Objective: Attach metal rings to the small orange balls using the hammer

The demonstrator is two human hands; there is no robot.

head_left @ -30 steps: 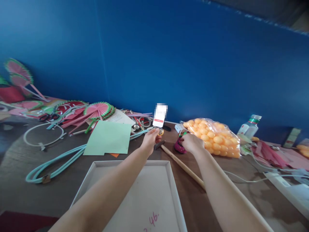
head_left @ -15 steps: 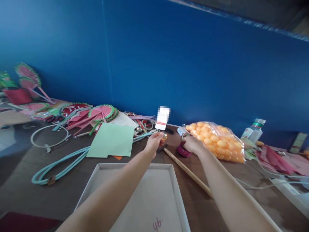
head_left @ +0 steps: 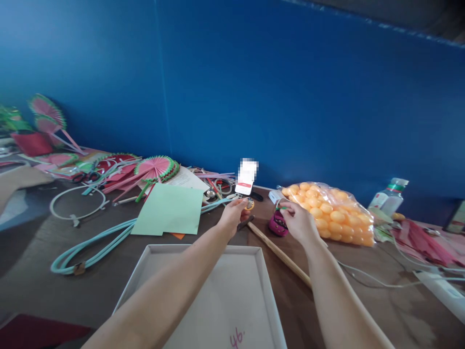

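My left hand [head_left: 234, 215] pinches a small round shiny disc with a yellow rim [head_left: 250, 204], held above the table. My right hand [head_left: 300, 222] has its fingertips together on a thin green piece [head_left: 282, 208], too small to name. Just below those fingertips sits a small purple container [head_left: 278, 227] with its top open and dark bits inside. Between my hands and slightly nearer lies a hammer [head_left: 281, 253], its wooden handle slanting towards my right forearm. Under my left forearm is a shallow white box lid [head_left: 232, 291] marked "46".
A phone [head_left: 247, 177] leans near the blue wall. Right of it lies a clear bag of orange balls [head_left: 332, 213], with a bottle [head_left: 390, 196] beyond. Leftward are green paper [head_left: 169, 208], paper fans [head_left: 156, 169], and coiled pale-blue tubing [head_left: 90, 247].
My right hand has lifted slightly and drawn back from the purple container, so more of its top shows with the green piece at my fingertips. My left hand keeps the disc in nearly the same place.
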